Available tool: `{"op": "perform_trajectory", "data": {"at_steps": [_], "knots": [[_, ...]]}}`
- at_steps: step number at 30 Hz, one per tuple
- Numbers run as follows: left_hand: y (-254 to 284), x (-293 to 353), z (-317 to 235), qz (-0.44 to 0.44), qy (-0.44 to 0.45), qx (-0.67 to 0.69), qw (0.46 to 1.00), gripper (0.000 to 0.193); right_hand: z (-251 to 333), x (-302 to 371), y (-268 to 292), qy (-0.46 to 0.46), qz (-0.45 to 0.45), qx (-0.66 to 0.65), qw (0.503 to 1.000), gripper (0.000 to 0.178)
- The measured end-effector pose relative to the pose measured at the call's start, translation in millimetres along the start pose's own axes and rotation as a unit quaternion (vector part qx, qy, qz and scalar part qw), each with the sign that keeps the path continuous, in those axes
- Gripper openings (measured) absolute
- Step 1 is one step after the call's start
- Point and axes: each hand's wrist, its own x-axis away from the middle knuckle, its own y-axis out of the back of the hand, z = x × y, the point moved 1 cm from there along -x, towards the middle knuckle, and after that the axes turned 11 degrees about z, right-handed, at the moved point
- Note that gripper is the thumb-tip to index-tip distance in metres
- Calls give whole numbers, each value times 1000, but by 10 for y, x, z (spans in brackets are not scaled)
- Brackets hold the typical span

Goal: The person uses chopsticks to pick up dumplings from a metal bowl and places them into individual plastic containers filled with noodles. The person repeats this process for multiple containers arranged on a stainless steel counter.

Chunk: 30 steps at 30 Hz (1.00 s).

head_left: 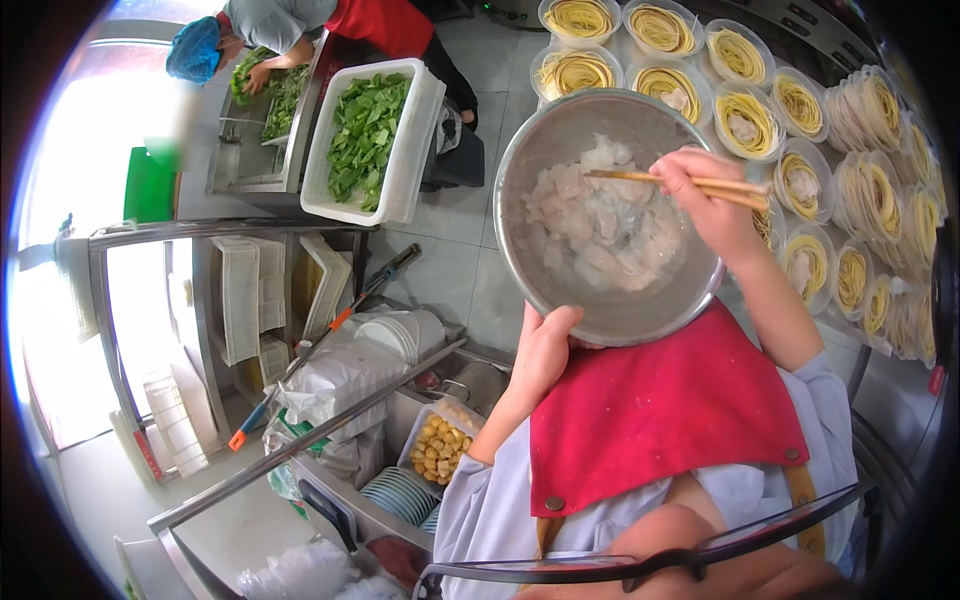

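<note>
A large steel mixing bowl [520, 262] is held in front of me, tilted so its inside shows. Pale, wet, translucent pieces that look like raw sliced meat or fish [590, 225] fill its bottom. My left hand [543, 345] grips the near-left rim, thumb over the edge. Wooden chopsticks [625, 176] are closed in my right hand [705, 200] above the bowl's right side, their tips over the pale pieces. Beyond and right of the bowl stand many clear round tubs of yellow noodles [740, 55]; a few, such as one tub [748, 122], carry a pale piece on top.
At the upper left, a person in a blue hair cover [193, 50] handles greens in a sink [228, 155]. Beside it stands a white basket [312, 185] of cut leaves. Lower left are a metal rail [330, 425], a tub of yellow cubes [440, 448] and stacked plates [395, 495].
</note>
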Motion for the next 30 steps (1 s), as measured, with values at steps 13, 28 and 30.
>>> {"op": "perform_trajectory", "data": {"at_steps": [13,28,30], "knots": [[21,-121,63,19,-27,12,999,44,-134,-30,-354,-88,-144,-330,929,29],[139,-209,-99,-14,-13,77,997,42,-417,117,-39,-154,-50,-692,704,27],[240,-190,-101,-63,-40,93,993,34,-415,187,126,-126,-61,-688,712,27]]}}
